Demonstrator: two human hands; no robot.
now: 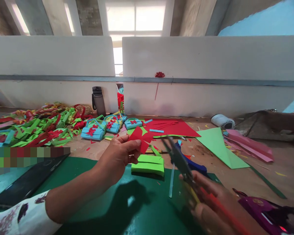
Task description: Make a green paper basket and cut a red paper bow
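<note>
My left hand [119,156] is raised over the green cutting mat [93,199] and pinches a small red paper cut-out [141,138] between thumb and fingers. My right hand [212,204], blurred by motion, grips a pair of scissors [178,160] with its blades pointing up and left toward the red piece, a short gap away. Just beyond my left hand, a folded light-green paper piece [148,164] lies on the mat. A glue stick rod [171,181] lies beside it.
Several small blue paper baskets [93,132] with red flowers stand behind. A heap of green and red paper strips [34,127] fills the left. Red sheet [171,127], green sheet [218,147], pink sheets [247,147], a dark bottle [98,101], a tape roll [222,121], a black tablet [26,181].
</note>
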